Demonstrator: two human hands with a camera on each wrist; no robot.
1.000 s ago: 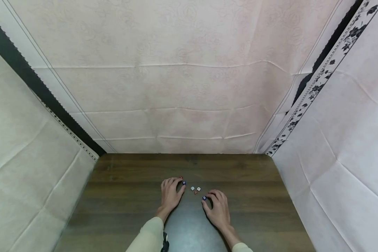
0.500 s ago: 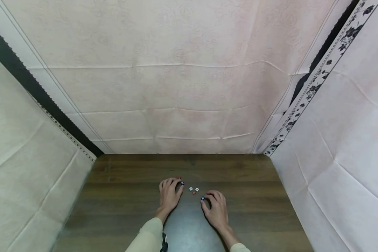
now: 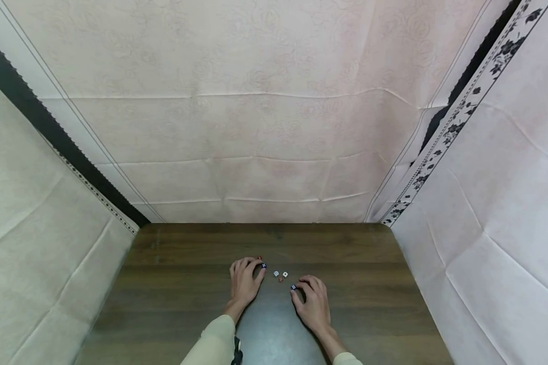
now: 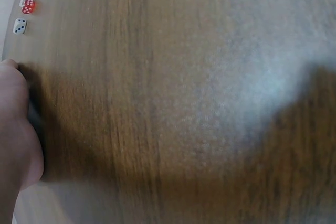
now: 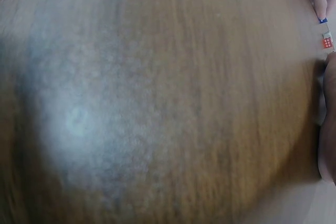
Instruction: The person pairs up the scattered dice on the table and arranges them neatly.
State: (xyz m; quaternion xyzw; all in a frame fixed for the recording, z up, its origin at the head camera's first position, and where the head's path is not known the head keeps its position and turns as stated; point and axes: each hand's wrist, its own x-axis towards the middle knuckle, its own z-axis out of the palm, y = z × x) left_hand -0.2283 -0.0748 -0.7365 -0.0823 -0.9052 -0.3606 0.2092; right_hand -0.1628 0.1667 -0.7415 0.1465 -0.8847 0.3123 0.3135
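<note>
Left hand [image 3: 244, 284] and right hand [image 3: 316, 305], apart at lower centre of the frame, pinch one blue die [image 3: 264, 265] and another blue die [image 3: 293, 287] respectively, seemingly for steadiness; white dice [image 3: 285, 275] and a red die [image 3: 280, 279] lie between.

Creased pale cloth walls [image 3: 265, 126]; brown wood-grain tabletop [image 3: 178, 294], glare [image 3: 274, 337] near front.
</note>
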